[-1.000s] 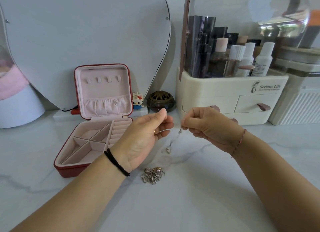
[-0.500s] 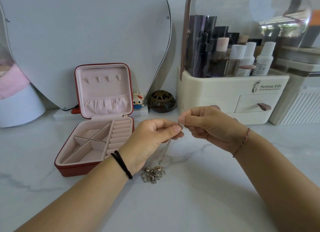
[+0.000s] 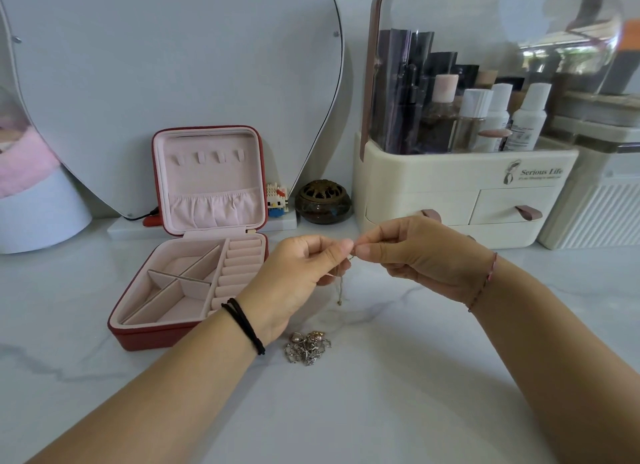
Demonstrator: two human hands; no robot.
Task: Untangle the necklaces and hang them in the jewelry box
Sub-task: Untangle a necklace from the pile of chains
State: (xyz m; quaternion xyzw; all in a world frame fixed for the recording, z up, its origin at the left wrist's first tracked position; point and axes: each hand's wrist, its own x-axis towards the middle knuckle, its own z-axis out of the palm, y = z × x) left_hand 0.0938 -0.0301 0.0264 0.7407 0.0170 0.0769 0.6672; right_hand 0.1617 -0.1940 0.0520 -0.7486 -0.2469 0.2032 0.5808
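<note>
Gold necklace (image 3: 340,289) in fingertip pinches of left hand (image 3: 294,283) and right hand (image 3: 424,255)

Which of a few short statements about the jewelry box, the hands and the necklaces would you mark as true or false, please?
1. The jewelry box stands open with its lid upright. True.
2. A necklace already hangs from the hooks in the lid. False: all four hooks are bare.
3. The left hand and the right hand pinch a thin chain between them. True.
4. The tangled pile lies in a compartment of the jewelry box. False: it lies on the tabletop, outside the box, near the left wrist.
</note>
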